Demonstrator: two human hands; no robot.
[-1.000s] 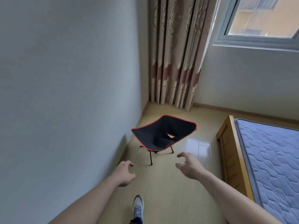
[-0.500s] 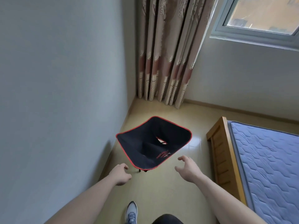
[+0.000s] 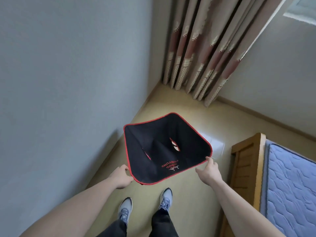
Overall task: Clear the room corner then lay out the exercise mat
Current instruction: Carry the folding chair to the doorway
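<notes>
A black folding camp chair with red trim stands on the floor near the room corner, right in front of me. My left hand is at its near-left corner, thumb and fingers curled around the red rim. At the near-right rim is my right hand, with a fingertip touching the trim and the thumb spread apart. The chair's legs are hidden under the fabric. No exercise mat is in view.
A grey wall runs close along the left. Patterned curtains hang in the far corner. A wooden bed frame with a blue mattress stands to the right. My feet stand on the beige floor just behind the chair.
I have stepped closer to the chair. Both hands moved forward from open air to its near rim, the left one closing on the corner.
</notes>
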